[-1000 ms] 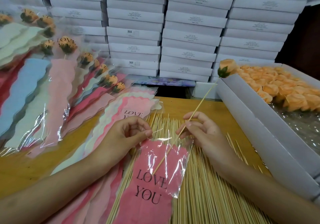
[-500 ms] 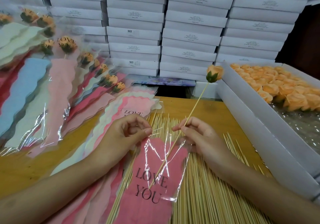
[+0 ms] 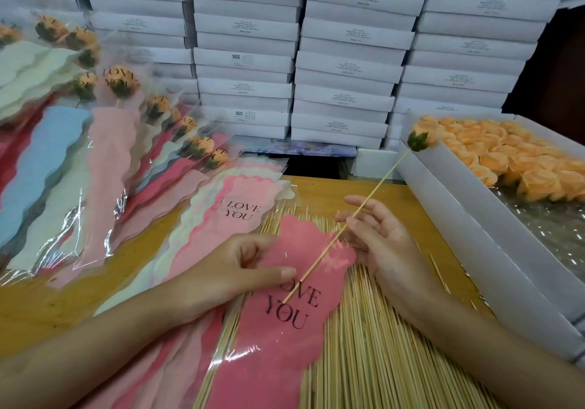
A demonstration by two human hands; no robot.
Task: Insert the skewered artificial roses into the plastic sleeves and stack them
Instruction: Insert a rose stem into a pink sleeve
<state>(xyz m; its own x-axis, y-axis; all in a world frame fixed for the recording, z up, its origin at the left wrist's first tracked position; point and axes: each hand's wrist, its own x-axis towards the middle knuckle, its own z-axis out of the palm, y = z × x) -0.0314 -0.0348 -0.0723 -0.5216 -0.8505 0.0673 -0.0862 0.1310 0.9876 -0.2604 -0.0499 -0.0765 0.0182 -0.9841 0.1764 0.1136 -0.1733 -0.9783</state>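
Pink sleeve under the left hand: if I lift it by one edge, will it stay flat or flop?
Likely floppy: the pink sleeve is thin film that wrinkles and glints in the light. Probably light and slippery, as it lies loose on smooth sticks. Where the left hand does not pinch it, it may sag.

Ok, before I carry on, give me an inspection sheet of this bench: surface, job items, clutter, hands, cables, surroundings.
Surface: wooden table, largely covered.
Job's things: skewered rose, lower end inside pink sleeve; sleeved roses stacked at left.
Clutter: loose skewers under the sleeve; empty sleeves beside them.
Hands: left hand pinches the sleeve; right hand holds the skewer.
Cables: nothing seen.
Surroundings: white boxes stacked behind; rose box at right.
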